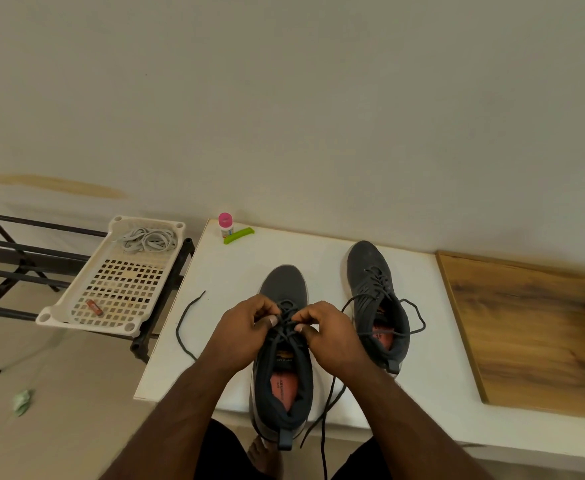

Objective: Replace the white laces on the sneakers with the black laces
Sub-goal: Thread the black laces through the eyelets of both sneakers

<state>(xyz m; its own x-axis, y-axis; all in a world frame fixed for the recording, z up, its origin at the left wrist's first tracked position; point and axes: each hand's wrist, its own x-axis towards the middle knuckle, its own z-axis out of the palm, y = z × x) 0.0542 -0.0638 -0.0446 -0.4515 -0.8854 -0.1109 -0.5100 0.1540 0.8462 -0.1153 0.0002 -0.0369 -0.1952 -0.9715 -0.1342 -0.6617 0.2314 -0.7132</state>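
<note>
Both hands, left (246,329) and right (329,336), pinch the soft, floppy black lace (285,323); best held near its stiff tip.

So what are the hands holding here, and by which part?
Both the left hand and the right hand pinch the black lace where it crosses the upper eyelets of the nearer sneaker; its ends trail loose.

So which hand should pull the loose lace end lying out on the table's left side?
Probably the left hand. That black lace end trails on the white table on its side, while the right hand sits across the near sneaker, farther away.
</note>
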